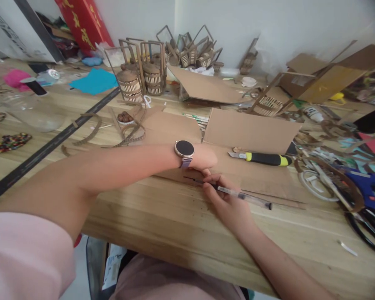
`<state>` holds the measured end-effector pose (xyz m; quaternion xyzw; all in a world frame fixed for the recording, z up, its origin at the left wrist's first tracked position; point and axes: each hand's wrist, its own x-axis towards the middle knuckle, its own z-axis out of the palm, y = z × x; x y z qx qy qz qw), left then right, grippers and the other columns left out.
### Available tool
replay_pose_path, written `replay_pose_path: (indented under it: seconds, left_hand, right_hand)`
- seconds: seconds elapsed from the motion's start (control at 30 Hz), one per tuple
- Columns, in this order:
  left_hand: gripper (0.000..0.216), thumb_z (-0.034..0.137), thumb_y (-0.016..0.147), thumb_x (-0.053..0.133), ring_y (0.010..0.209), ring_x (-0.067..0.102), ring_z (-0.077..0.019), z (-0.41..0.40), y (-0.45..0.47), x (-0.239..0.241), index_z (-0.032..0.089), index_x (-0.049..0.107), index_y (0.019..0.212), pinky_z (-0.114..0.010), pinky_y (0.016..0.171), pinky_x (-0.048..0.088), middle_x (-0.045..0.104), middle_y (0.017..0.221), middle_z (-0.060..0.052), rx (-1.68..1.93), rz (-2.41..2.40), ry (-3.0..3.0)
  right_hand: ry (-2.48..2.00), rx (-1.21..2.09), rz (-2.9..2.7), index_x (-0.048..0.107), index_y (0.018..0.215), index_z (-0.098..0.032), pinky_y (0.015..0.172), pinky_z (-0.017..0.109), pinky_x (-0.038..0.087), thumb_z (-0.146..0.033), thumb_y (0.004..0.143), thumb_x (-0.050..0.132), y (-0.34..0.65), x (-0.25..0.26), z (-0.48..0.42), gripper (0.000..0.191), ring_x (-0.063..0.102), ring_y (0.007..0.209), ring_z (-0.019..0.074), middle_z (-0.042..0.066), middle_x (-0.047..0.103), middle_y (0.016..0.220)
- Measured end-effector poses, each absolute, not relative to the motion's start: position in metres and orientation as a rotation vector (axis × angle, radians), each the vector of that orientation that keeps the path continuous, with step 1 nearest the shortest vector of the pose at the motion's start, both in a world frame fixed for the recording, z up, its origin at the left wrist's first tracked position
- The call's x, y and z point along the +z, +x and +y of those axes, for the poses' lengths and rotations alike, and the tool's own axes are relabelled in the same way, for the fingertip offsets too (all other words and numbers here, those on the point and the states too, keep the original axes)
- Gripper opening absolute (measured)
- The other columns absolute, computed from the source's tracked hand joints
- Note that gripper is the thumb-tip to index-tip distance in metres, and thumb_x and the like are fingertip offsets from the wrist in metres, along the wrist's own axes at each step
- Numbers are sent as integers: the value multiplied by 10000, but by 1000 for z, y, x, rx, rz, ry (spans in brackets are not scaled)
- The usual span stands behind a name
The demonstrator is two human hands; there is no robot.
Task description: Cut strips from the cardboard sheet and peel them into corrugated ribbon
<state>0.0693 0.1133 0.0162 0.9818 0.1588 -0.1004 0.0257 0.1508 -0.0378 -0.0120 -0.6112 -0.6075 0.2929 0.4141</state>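
Note:
My left arm, with a watch (184, 148) on its wrist, reaches across the cardboard sheet (253, 177). My left hand (208, 157) bends down over the sheet near its front edge. Its visible fingers are curled in, and the wrist hides most of them; what they hold, if anything, does not show. My right hand (226, 202) is closed around a clear-barrelled pen (236, 193), its thin dark tip pointing left, close to the left fingers. Beyond the hands, a black and yellow utility knife (265, 158) lies on the cardboard with its blade out.
Small woven lidded baskets (129, 86) with tall handles stand at the back. A bowl of brown beads (125, 118) sits left of the cardboard. On the right are a blue glue gun (364, 183), black-handled scissors (367, 229) and scraps. A black strip (54, 141) crosses the table.

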Motion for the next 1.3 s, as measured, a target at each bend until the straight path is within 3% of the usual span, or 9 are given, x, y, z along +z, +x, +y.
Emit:
replay_pose_path:
  seconds: [0.1, 0.23, 0.33, 0.47, 0.7, 0.87, 1.3]
  left_hand:
    - [299, 428, 831, 676, 641, 624, -200, 110, 62, 21, 165, 755, 713, -283, 600, 401, 728, 712, -103, -439, 512, 3007]
    - [361, 478, 928, 575, 710, 643, -202, 100, 45, 23, 156, 740, 938, -266, 579, 373, 743, 867, -114, -429, 575, 2979]
    - [293, 435, 948, 574, 731, 645, -196, 92, 33, 18, 165, 686, 977, -252, 547, 321, 725, 861, -91, -299, 695, 2914]
    - [239, 398, 976, 541, 736, 627, -183, 83, 21, 8, 169, 609, 976, -252, 531, 298, 682, 858, -62, -149, 749, 2870]
    - [175, 313, 934, 624, 953, 566, -217, 65, -4, -3, 147, 602, 986, -304, 758, 450, 580, 1047, -86, 95, 819, 2903]
    - [164, 285, 934, 624, 1022, 522, -217, 56, -16, -8, 155, 634, 1033, -347, 890, 462, 558, 1086, -77, 225, 793, 2819]
    - [184, 280, 937, 612, 964, 511, -206, 57, -18, -16, 148, 680, 1045, -331, 850, 453, 586, 1057, -71, 307, 742, 2831]
  right_hand:
    - [-1523, 681, -1539, 628, 803, -222, 443, 254, 381, -378, 848, 555, 156, -8, -40, 177, 522, 508, 134, 0, 644, 659]
    - [-1538, 494, -1524, 674, 881, -235, 607, 283, 504, -398, 910, 538, 196, -4, -44, 214, 639, 635, 161, 3, 687, 700]
    - [-1662, 188, -1701, 690, 1028, -266, 748, 353, 540, -436, 936, 511, 236, -14, -40, 264, 699, 844, 216, 35, 748, 905]
    - [-1591, 148, -1913, 716, 1029, -280, 886, 428, 518, -460, 886, 600, 265, -39, -30, 258, 666, 1006, 264, 56, 742, 1035]
    - [-1535, 61, -2008, 682, 1068, -272, 873, 412, 513, -362, 918, 597, 264, -53, -31, 195, 646, 995, 239, 58, 724, 1050]
    - [-1505, 25, -2014, 674, 1062, -269, 864, 411, 511, -343, 924, 590, 265, -55, -31, 177, 651, 991, 237, 56, 726, 1050]
    - [-1521, 9, -2008, 677, 1046, -263, 851, 396, 508, -344, 926, 585, 262, -54, -33, 171, 645, 960, 232, 52, 725, 1014]
